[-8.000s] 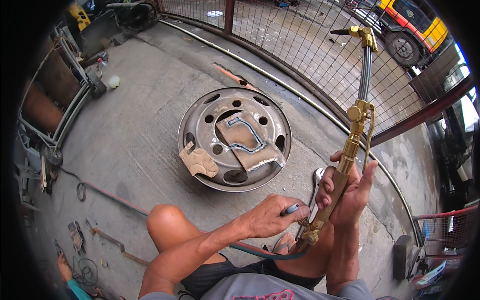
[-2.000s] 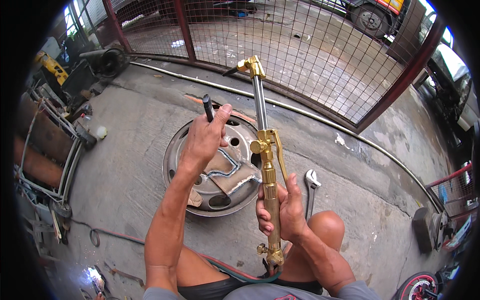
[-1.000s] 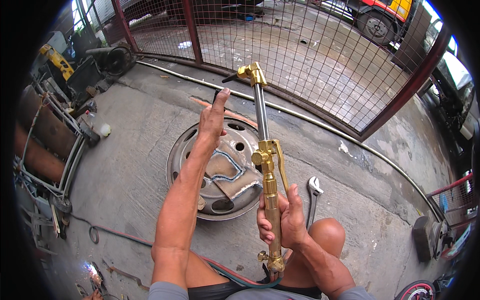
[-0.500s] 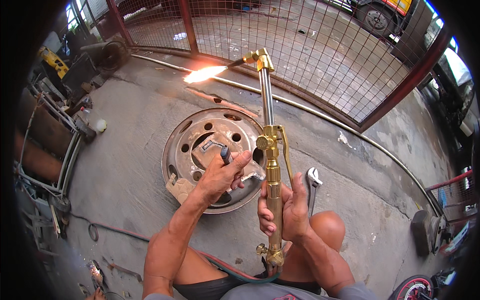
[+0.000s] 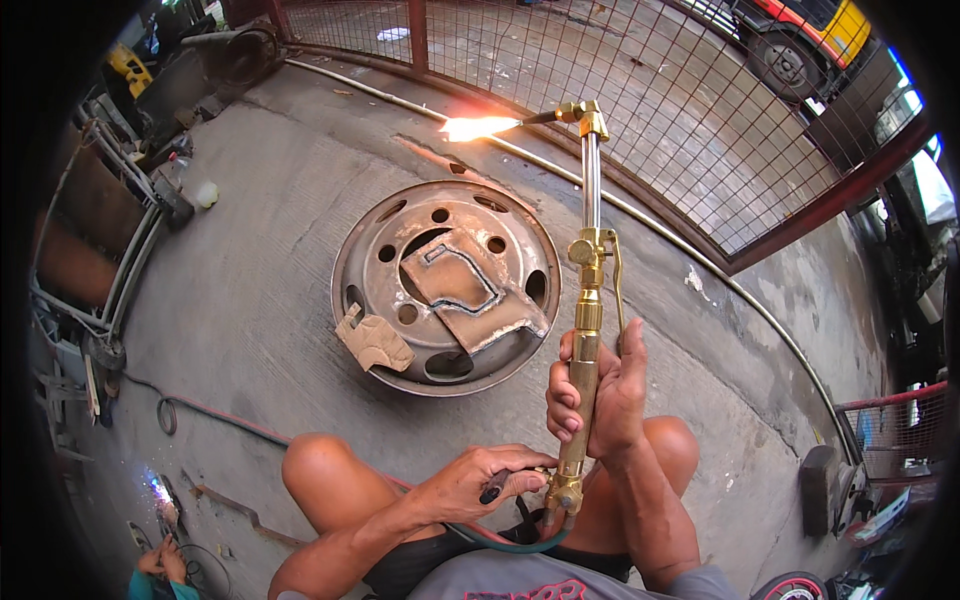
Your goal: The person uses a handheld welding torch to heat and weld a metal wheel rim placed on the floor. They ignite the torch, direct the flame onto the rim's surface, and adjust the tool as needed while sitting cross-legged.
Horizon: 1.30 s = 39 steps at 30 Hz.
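Observation:
My right hand (image 5: 605, 395) is wrapped round the handle of a brass cutting torch (image 5: 590, 300), its thumb up near the lever. The torch stands nearly upright, and a bright flame (image 5: 480, 128) points left from its nozzle. My left hand (image 5: 480, 485) is closed at the torch's lower end, its fingertips at the small valve knob (image 5: 545, 472). A short dark stick (image 5: 493, 490) is tucked in that same hand. Beyond my knees lies a rusty steel wheel rim (image 5: 375, 235). On it rest a cut steel plate (image 5: 465, 265) and a piece of brown cardboard (image 5: 375, 343).
Red and green hoses (image 5: 235, 425) run left across the concrete floor. A pale pipe (image 5: 370, 90) lies along a red-framed mesh fence (image 5: 640, 100). At lower left, another person's hands (image 5: 165, 560) are near bright sparks. Metal frames (image 5: 135, 270) stand at the left.
My left hand has moved from above the wheel rim down to the torch's valve knob. The flame looks narrower and whiter. The view has shifted, and the adjustable wrench no longer shows.

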Tool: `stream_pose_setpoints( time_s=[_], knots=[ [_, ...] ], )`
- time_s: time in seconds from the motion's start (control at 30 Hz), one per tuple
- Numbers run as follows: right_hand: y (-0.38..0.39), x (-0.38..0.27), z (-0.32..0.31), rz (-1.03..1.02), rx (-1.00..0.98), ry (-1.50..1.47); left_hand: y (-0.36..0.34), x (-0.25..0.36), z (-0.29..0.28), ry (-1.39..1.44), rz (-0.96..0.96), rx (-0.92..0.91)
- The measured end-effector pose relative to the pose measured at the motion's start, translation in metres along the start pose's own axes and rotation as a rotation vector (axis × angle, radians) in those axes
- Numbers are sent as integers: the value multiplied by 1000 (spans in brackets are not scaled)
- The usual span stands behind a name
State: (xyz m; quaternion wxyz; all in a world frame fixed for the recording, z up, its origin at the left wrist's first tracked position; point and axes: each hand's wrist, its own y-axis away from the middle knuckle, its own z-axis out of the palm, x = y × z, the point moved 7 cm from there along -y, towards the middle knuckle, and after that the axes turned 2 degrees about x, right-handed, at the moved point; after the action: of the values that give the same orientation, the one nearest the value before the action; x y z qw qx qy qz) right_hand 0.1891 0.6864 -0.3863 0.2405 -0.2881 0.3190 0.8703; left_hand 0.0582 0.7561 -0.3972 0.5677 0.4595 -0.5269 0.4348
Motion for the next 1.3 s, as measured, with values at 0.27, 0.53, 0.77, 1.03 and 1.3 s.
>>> stream_pose_setpoints(
  time_s=[0.27, 0.53, 0.77, 1.03, 1.3],
  knots=[
    [1, 11, 6, 50, 7, 42, 12, -9, 4, 56, -8, 31],
    [6, 9, 14, 72, -19, 199, 12, 5, -6, -111, 81, 136],
    [7, -34, 26, 38, 27, 562, -38, 92, -99, -513, 323, 715],
    [-5, 3, 18, 175, 64, 683, -65, 67, -110, -686, 286, 863],
    [-14, 21, 13, 249, 58, 626, -67, 40, -138, -953, 197, 944]
  ],
)
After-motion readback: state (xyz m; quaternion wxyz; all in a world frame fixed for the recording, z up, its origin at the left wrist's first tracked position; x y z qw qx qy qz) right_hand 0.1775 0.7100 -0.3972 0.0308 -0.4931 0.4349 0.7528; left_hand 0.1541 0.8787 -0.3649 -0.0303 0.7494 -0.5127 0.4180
